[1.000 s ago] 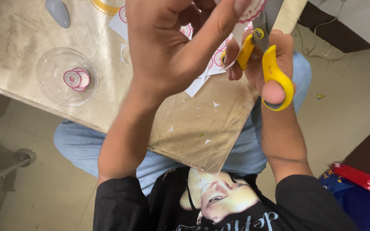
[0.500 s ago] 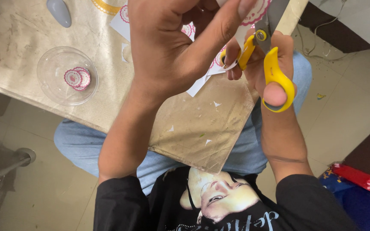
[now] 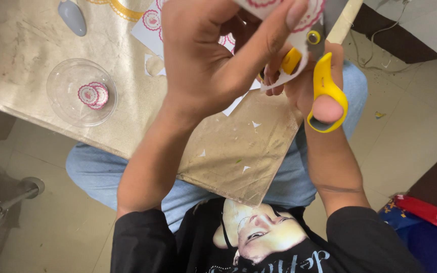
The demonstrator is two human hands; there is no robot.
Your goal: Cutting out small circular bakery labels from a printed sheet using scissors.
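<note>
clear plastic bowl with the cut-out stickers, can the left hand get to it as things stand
Probably yes: the clear plastic bowl sits uncovered on the table, nothing between, but the left hand is pinching the sticker sheet.

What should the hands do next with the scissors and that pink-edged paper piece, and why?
Probably turn the paper piece a little with the left hand and close the yellow scissors in the right hand: a white strip already curls off below, so trimming looks unfinished.

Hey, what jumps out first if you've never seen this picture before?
The yellow scissors in the right hand, up close to the camera, cutting a paper with pink rings held by the left hand. On the table to the left sits a clear bowl with round pink cutouts.
</note>
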